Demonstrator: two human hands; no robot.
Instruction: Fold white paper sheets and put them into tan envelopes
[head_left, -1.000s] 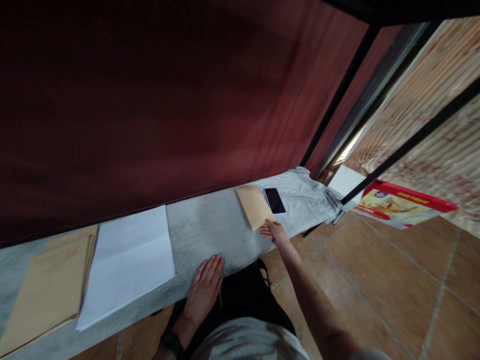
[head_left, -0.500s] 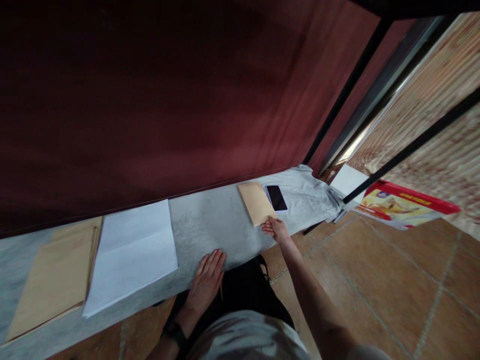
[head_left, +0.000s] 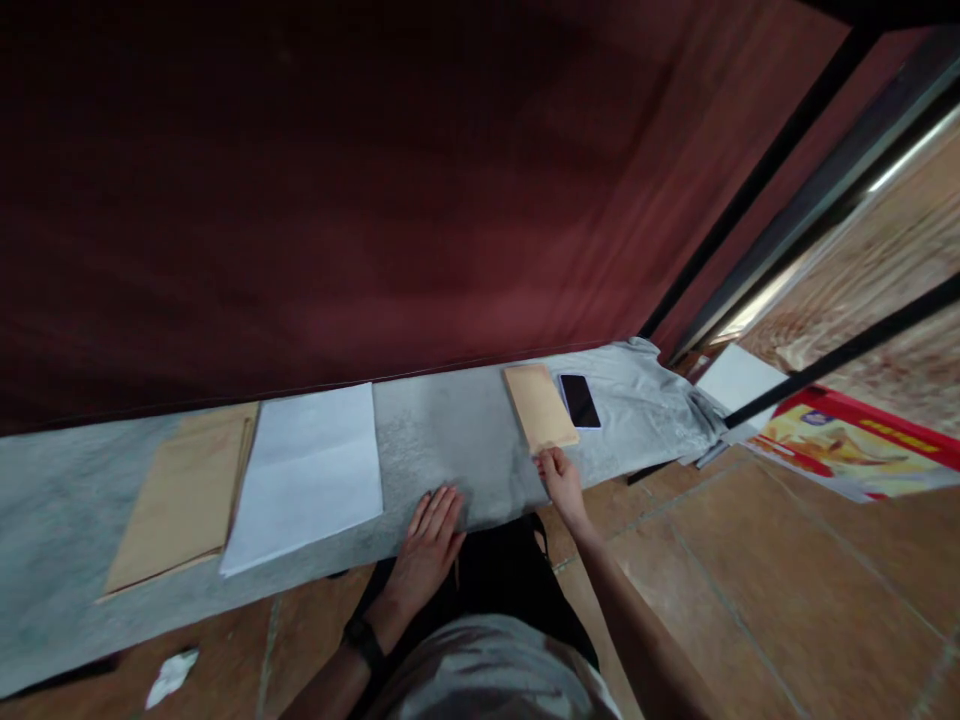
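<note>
A small tan paper envelope (head_left: 538, 402) lies on the grey cloth-covered bench (head_left: 457, 440). At its near edge, the curled fingers of my right hand (head_left: 559, 480) are closed on the paper. A dark-screened smartphone (head_left: 580, 402) lies just right of the envelope. My left hand (head_left: 431, 535) rests flat on the bench's front edge, fingers stretched out, holding nothing. To its left is a stack of white paper sheets (head_left: 307, 475), with a stack of larger brown envelopes (head_left: 184, 495) beyond.
A dark red panel (head_left: 375, 250) rises behind the bench. Black metal bars (head_left: 765, 170) stand at the right. A red and yellow printed box (head_left: 862, 440) and a white board (head_left: 739, 385) are past the bench's right end. Crumpled white paper (head_left: 172, 676) lies on the tiled floor.
The view has shifted left, so the bench things appear further right. My right hand has slid from the small envelope's near right corner towards the left of its near edge. My left hand stays flat.
</note>
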